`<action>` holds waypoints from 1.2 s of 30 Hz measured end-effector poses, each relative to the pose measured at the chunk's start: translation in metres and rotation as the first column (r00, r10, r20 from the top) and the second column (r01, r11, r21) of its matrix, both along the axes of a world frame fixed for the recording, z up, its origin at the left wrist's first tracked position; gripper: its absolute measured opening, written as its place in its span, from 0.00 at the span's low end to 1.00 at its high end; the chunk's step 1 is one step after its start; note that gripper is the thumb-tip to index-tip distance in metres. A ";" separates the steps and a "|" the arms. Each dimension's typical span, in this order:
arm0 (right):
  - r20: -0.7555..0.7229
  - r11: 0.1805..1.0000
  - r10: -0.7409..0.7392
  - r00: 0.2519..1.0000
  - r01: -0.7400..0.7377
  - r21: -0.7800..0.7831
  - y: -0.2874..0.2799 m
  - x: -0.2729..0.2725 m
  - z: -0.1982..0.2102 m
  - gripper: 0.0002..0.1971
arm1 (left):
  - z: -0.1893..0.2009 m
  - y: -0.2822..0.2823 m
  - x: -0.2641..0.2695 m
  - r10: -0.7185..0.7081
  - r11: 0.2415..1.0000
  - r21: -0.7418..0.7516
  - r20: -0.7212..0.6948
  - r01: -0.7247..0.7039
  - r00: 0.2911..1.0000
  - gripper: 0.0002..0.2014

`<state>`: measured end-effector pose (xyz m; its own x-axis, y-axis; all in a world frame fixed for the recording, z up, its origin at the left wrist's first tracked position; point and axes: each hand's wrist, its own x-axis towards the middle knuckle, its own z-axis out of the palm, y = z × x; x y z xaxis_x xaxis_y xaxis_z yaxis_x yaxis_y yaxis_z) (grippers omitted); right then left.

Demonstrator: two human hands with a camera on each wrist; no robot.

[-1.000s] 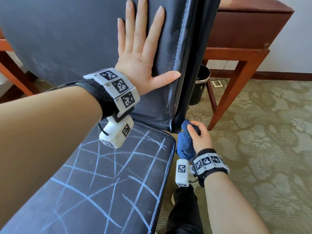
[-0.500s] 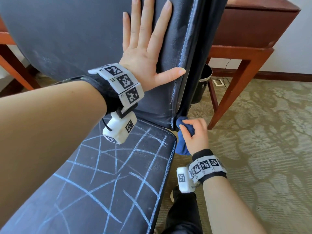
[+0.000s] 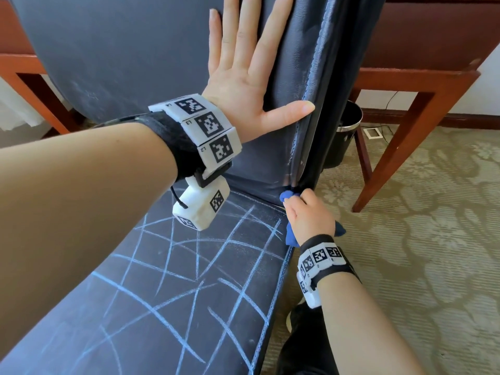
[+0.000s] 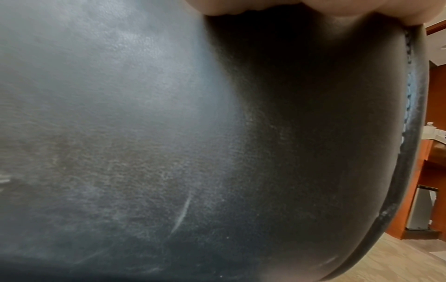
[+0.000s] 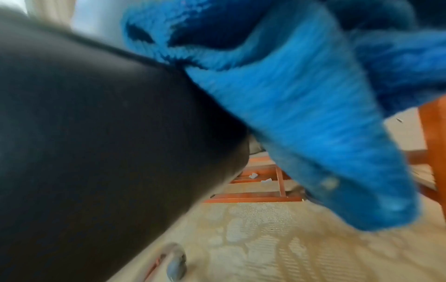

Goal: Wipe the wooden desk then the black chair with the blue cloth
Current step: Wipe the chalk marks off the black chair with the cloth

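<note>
left hand [image 3: 243, 77] lay flat, bracing the black chair [image 3: 130, 50]; right hand [image 3: 308, 215] clutched the blue cloth [image 3: 286, 196] at the upright backrest edge's base.

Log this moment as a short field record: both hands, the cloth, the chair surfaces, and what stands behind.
left hand: flat, fingers spread, pressing on the black leather chair backrest
right hand: grips the bunched blue cloth at the backrest's lower right edge
cloth contact: touching the chair where backrest meets seat
black chair seat: covered in crossing pale chalk-like lines, not yet wiped
backrest surface: faint pale smears, one short streak in the left wrist view
behind chair: reddish wooden desk, dark round bin under it
floor: patterned beige carpet
</note>
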<state>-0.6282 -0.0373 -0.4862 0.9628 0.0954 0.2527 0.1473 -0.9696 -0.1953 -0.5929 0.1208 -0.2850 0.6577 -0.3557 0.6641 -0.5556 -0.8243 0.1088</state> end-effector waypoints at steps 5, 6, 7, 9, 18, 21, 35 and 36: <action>-0.179 0.995 0.063 0.982 -0.075 -0.060 -0.011 -0.001 -0.010 0.08 | 0.001 0.000 -0.001 0.013 1.000 0.005 0.002 -0.013 1.000 0.50; -0.122 0.997 0.068 0.990 -0.071 -0.021 -0.012 -0.004 -0.004 0.07 | 0.001 -0.001 -0.001 0.010 1.000 0.002 0.002 -0.010 1.000 0.50; -0.003 0.997 0.075 0.997 -0.074 0.038 -0.011 -0.008 0.008 0.05 | 0.001 -0.001 -0.002 0.012 1.000 -0.001 0.002 -0.012 1.000 0.50; 0.319 0.985 0.097 0.943 -0.136 0.102 -0.015 -0.008 0.019 0.05 | 0.002 -0.001 -0.002 0.016 1.000 -0.004 0.002 -0.016 1.000 0.50; -0.431 0.995 -0.053 0.901 0.012 -0.098 -0.024 -0.001 -0.015 0.06 | -0.001 -0.001 0.003 -0.024 1.000 -0.009 0.022 0.025 0.999 0.50; -0.733 0.978 -0.196 0.652 0.077 -0.193 -0.075 -0.023 -0.034 0.21 | -0.003 0.000 0.004 -0.024 1.000 -0.016 0.026 0.024 0.999 0.50; 0.239 0.874 0.012 0.971 -0.126 0.469 -0.015 -0.017 0.017 0.09 | -0.001 -0.001 0.000 0.022 1.000 0.006 0.043 -0.022 0.999 0.50; 0.235 0.879 0.005 0.972 -0.116 0.462 -0.014 -0.016 0.008 0.10 | -0.002 -0.001 0.001 0.018 1.000 0.003 0.048 -0.019 0.999 0.50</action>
<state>-0.6439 -0.0517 -0.4778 0.8734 -0.0318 0.4860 0.2956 -0.7584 -0.5809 -0.5922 0.1202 -0.2867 0.6316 -0.3462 0.6937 -0.5448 -0.8348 0.0794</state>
